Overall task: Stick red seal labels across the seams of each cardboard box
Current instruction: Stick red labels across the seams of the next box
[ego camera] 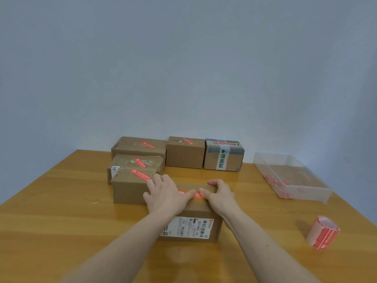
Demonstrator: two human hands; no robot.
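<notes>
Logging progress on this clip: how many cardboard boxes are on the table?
6. Three stand in the back row: left, middle, and taped right. Two are stepped at front left. One lies under both hands. More may be hidden behind.

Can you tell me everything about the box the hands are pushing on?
The nearest box is plain brown cardboard, closed, sitting flat on the wooden table. A white shipping label with barcodes covers its near side. A red seal label lies across its top. The left hand and right hand both press that label down, thumbs nearly meeting. Its far left end sits close beside another brown box.
</notes>
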